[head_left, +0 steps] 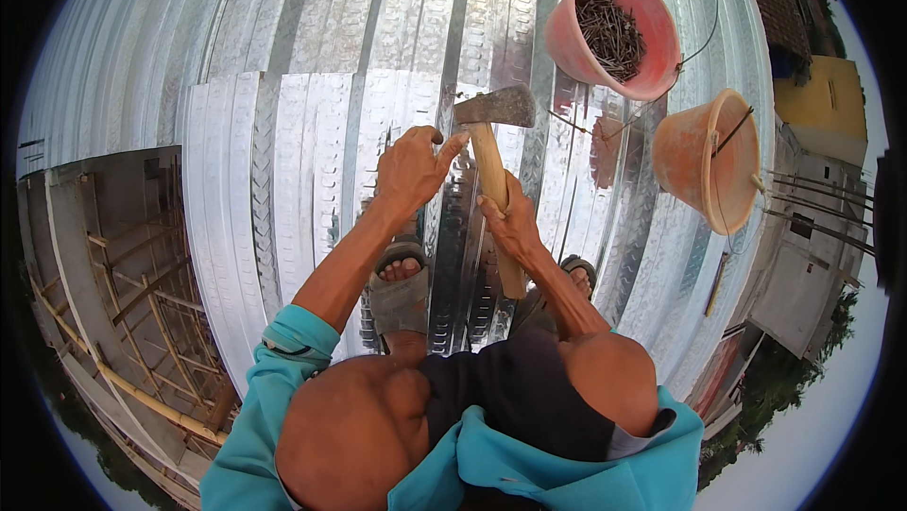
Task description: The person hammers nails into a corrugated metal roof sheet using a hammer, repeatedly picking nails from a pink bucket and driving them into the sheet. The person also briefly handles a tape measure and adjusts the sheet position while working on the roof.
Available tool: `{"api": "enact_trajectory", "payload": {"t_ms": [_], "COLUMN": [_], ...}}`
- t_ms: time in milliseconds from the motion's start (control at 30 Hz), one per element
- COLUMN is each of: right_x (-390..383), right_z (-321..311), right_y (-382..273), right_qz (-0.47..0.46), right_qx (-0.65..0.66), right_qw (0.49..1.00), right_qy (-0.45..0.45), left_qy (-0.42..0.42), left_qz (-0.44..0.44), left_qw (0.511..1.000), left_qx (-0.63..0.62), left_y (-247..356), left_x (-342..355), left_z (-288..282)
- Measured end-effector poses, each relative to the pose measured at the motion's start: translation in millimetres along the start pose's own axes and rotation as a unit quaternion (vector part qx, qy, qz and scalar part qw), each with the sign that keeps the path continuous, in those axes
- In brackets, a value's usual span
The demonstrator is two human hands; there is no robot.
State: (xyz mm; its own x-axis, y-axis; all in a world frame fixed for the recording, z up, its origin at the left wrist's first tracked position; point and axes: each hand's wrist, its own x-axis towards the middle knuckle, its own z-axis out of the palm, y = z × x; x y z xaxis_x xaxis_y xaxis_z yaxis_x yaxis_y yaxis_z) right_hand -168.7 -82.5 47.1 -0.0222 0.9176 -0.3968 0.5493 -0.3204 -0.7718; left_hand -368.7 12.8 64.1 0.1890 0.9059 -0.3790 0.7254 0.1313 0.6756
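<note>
While right hand [515,223] grips hammer [493,147], left hand [413,171] hides nail

Glossy ribbed metal sheet [283,133], wooden-handled hammer [493,147] with a dull steel head.

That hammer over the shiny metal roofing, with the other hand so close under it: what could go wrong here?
The left hand pinches something right under the head of the hammer that the right hand grips, so a stray blow could hit the fingers. The person squats in open sandals on ribbed metal sheets near an open edge with a drop at the left; a slip could mean a fall. The pink bucket of nails could tip and scatter.
</note>
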Motion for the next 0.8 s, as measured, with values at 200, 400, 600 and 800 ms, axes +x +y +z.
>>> {"api": "enact_trajectory", "payload": {"t_ms": [200,400,600,800], "right_x": [34.5,43.4,55.9,57.3], "right_z": [17.7,47.9,42.4,45.0], "right_y": [16.6,15.9,-1.6,-15.1], "right_qz": [-0.16,-0.198,-0.04,-0.149], "right_qx": [-0.181,-0.169,-0.255,-0.203], "right_qw": [0.962,0.949,0.964,0.953], "right_qy": [0.127,0.18,0.066,0.167], "left_qy": [0.117,0.115,0.101,0.113], "left_qz": [-0.016,-0.025,-0.025,-0.022], "left_qw": [0.988,0.989,0.99,0.989], "left_qx": [0.104,0.094,0.095,0.093], "left_y": [-42.9,-56.7,-53.7,-58.6], "left_x": [-2.8,-5.9,-9.7,-9.5], "left_z": [-0.4,5.7,9.0,7.6]}}
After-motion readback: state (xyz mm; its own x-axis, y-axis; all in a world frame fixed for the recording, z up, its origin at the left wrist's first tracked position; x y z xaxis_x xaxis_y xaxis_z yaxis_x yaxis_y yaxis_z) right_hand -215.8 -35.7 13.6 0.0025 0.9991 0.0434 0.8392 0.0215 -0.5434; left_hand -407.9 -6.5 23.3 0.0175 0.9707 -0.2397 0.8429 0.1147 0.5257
